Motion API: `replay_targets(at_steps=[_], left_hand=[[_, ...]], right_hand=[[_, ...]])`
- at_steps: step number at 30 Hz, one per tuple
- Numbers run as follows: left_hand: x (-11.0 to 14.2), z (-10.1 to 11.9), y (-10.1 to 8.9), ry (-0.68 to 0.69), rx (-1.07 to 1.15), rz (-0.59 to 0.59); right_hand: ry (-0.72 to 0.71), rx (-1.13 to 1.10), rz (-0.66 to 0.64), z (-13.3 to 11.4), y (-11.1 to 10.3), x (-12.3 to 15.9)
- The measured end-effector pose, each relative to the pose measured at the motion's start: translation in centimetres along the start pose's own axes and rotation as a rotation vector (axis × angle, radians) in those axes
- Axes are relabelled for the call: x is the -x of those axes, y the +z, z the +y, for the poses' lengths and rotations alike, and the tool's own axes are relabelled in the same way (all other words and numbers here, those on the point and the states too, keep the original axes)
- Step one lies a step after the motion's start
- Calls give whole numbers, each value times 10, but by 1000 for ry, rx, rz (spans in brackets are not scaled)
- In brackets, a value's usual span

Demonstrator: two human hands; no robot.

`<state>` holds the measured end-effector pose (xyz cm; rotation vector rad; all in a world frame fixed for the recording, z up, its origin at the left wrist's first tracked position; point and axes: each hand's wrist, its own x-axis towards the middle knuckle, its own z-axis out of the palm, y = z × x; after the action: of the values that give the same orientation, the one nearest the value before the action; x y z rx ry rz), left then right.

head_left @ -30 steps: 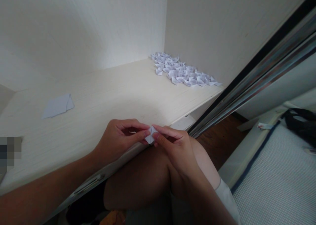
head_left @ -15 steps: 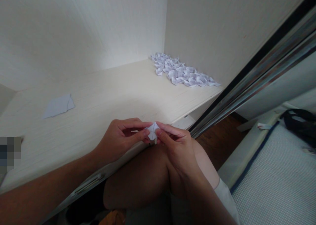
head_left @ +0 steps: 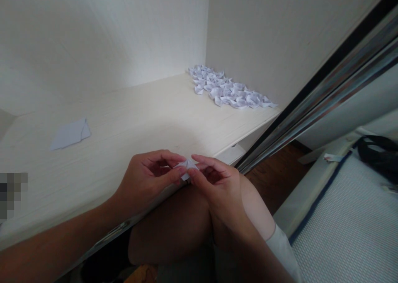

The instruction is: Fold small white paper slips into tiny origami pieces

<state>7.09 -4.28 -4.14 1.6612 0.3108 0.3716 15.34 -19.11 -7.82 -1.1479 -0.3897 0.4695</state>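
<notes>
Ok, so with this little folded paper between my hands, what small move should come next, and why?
Probably steady the folded paper with your left hand and press its flaps with the thumb of your right hand: that thumb lies against it, and the flaps seem to stand apart, though part of it is hidden.

- A white back wall (head_left: 102, 30) is rising behind the desk (head_left: 149, 109).
- A greyer side wall (head_left: 273, 34) is meeting it at a corner.
- The desk is stretching out pale and faintly grained below both walls.
- A black and silver rail (head_left: 326, 82) is slanting down along the side wall's near edge.
- Brown floor (head_left: 273, 175) is showing beyond the rail (it is looking like wood).
- A pale, textured mat (head_left: 345, 221) with dark blue edging is lying in a light frame (head_left: 306, 194).
- Soft light is brightening the back wall near the corner, while shadow is dulling its left.
</notes>
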Motion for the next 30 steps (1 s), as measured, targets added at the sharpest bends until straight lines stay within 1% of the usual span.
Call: replay_targets(at_steps=[4, 8, 11, 14, 17, 20, 22, 24, 27, 30], left_hand=[[3, 0, 1, -26, 30, -3], [4, 1, 2, -18, 58, -32], [2, 1, 4, 29, 51, -57], [2, 0, 4, 114, -3, -83], [3, -3, 4, 165, -22, -105], [5, -6, 4, 100, -3, -111], [4, -6, 4, 33, 17, -110], [3, -6, 3, -16, 58, -117], [0, -6, 1, -22, 122, -148], [-1, -5, 0, -7, 138, -180]], right_hand=[[5, 5, -34, -5, -2, 2], [8, 17, -112, -9, -7, -1], [14, -13, -133, -11, -9, -4], [30, -43, -134, -12, -9, -6], [46, -25, -151, -11, -8, -5], [-5, 22, -145, -9, -8, -3], [-60, 88, -126, -8, -9, -3], [-86, 156, -127, -9, -11, -3], [-67, 176, -175, -13, -17, -5], [-36, 163, -212, -18, -22, -7]])
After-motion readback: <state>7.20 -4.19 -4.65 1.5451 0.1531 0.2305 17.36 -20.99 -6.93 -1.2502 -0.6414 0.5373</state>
